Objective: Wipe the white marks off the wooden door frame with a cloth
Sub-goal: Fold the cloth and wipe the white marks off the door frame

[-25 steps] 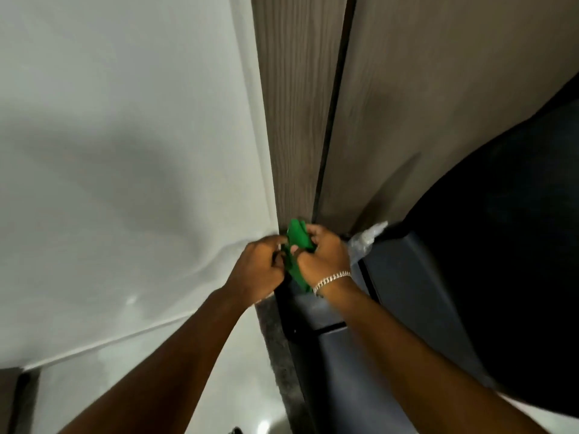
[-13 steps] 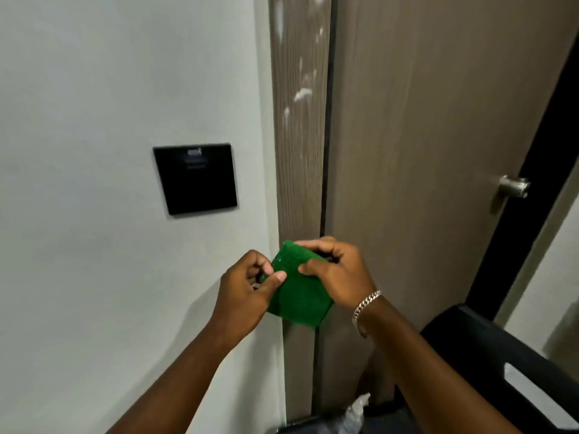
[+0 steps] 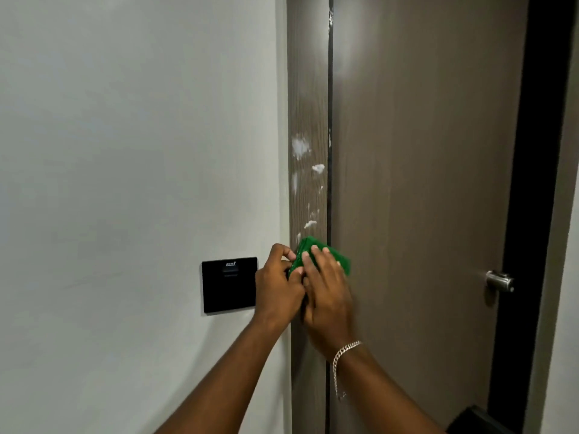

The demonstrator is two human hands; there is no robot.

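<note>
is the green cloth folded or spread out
Folded, it seems: the green cloth shows as a small compact pad under the right hand, its left edge pinched by the left hand.

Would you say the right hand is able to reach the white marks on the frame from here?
Probably yes: the right hand lies flat on the green cloth against the door frame just below the white marks, with nothing in the way.

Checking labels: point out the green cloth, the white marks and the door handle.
green cloth [image 3: 341, 262], head view, uncovered right corner.
white marks [image 3: 300, 146], head view, largest upper smear.
door handle [image 3: 498, 280], head view, metal knob.
</note>
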